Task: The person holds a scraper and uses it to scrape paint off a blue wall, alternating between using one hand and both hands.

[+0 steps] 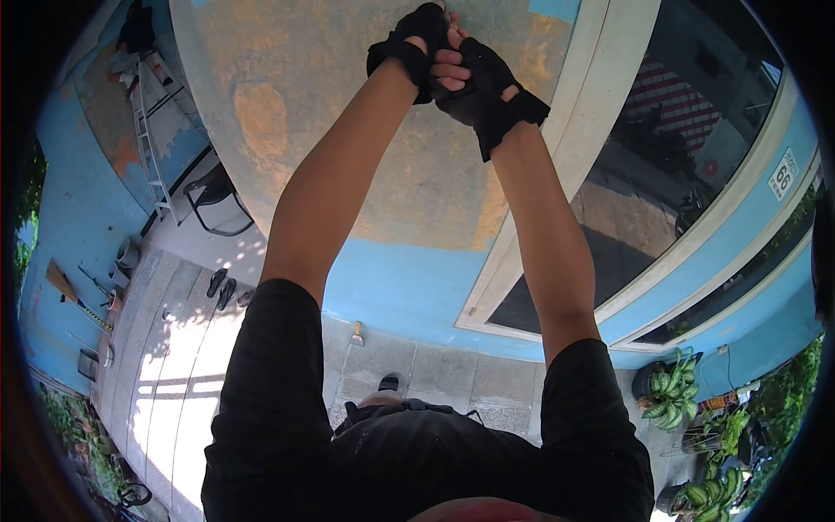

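Observation:
Both my hands are raised close together in front of a patchy grey and orange wall (365, 165). They wear black fingerless gloves. My left hand (416, 42) is at the top edge of the view, its back toward me and most of its fingers hidden. Beside it and slightly lower, my right hand (478, 85) has its bare fingers curled in toward the left one. Both look closed. Whatever lies between them, if anything, is hidden by the gloves and fingers.
A light-framed window (600, 226) is right of the wall. Below on the paving lies a wooden-handled brush (357, 334). At left are a ladder (150, 143), a black chair (213, 196), sandals (222, 289) and a broom (63, 283). Potted plants (671, 390) line the lower right.

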